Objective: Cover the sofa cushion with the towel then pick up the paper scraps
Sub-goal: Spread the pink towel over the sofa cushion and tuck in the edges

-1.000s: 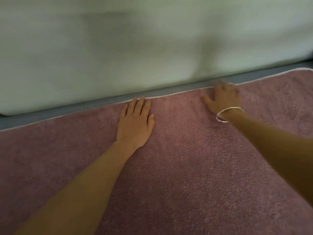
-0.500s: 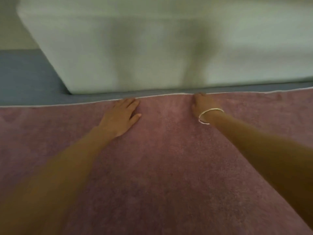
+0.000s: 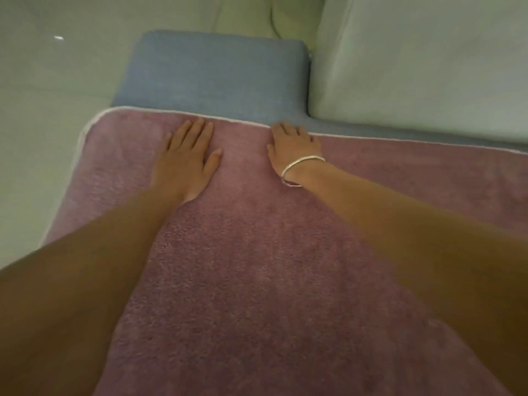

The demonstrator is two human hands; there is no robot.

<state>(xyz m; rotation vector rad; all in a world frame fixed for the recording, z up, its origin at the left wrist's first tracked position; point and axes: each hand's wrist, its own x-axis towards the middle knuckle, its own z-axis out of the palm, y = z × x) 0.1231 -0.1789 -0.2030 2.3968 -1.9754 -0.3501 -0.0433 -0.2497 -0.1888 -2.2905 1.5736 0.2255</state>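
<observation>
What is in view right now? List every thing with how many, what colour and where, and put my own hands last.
towel: one, pink with white edging, spread over the near part of the seat
sofa cushion: one, blue, far part uncovered beyond the towel's edge
back cushion: one, pale, upper right
floor: pale, left
white speck: one, on the floor far left, too small to identify
bracelet: one, silver, right wrist
left hand: flat on the towel
right hand: at the towel's far edge

left hand slid leftward along towel edge, right hand likewise (nearer the corner)
</observation>
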